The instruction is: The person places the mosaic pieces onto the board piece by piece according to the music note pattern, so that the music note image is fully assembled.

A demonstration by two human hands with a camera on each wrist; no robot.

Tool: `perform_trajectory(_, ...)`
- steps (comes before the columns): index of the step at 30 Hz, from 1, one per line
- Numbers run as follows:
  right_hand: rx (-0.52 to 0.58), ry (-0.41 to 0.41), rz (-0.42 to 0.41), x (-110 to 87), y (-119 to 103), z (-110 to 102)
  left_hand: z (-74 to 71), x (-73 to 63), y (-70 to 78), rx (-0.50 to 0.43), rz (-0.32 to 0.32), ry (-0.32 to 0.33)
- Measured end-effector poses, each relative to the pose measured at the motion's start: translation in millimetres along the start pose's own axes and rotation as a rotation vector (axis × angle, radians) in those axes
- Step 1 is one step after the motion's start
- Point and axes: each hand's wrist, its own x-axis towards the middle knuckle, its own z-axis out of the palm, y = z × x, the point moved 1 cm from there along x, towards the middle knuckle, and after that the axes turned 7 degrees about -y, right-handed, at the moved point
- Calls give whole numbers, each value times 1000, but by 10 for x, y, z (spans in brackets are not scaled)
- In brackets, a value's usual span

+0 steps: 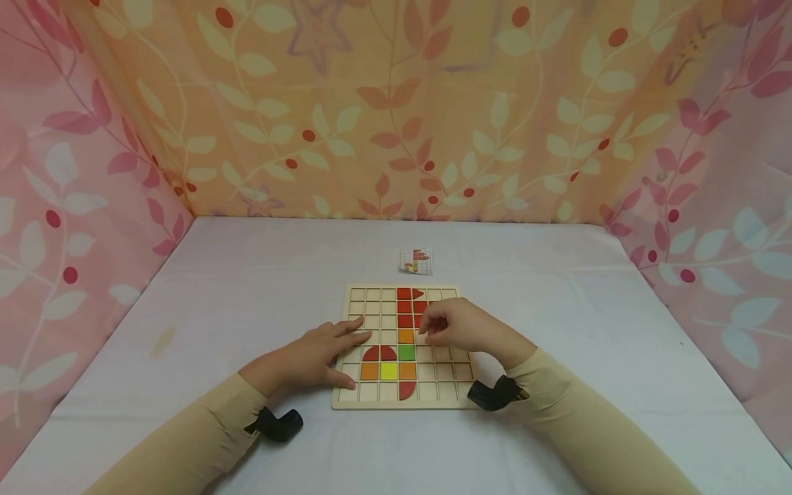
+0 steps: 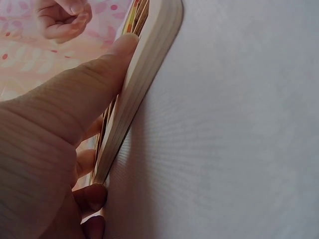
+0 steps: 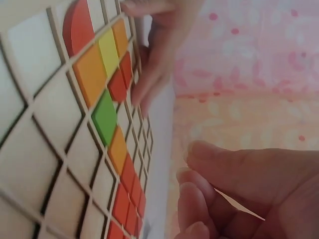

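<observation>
A wooden grid board (image 1: 445, 392) lies on the white-covered table with coloured pieces in its cells. On its left side rests my left hand (image 1: 303, 354), fingers spread over the cells and thumb (image 2: 92, 82) at the rim. My right hand (image 1: 467, 326) hovers above the right half, its fingers loosely curled, with nothing showing between thumb and fingertips in the right wrist view. Red squares (image 1: 404, 307) run down a middle column to an orange square (image 1: 405, 336) and a green square (image 3: 104, 118). Lower are a yellow square (image 1: 388, 371), orange squares and red rounded pieces (image 1: 407, 390).
A small card (image 1: 416, 261) printed with a coloured grid pattern lies just beyond the board. Patterned cloth (image 1: 396, 110) hangs behind the table and along both sides. Black wrist mounts (image 1: 281, 425) sit at both sleeve cuffs.
</observation>
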Motion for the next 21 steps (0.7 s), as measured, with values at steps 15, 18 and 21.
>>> perform_trajectory(15,21,34,191,-576,615,-407,-2,-4,27,-4,-10,1)
perform_trajectory(18,12,8,229,-690,776,-471,0,-3,25,-4,-16,-2)
perform_trajectory(21,3,-18,265,-775,940,-501,5,1,17,0,-25,-7)
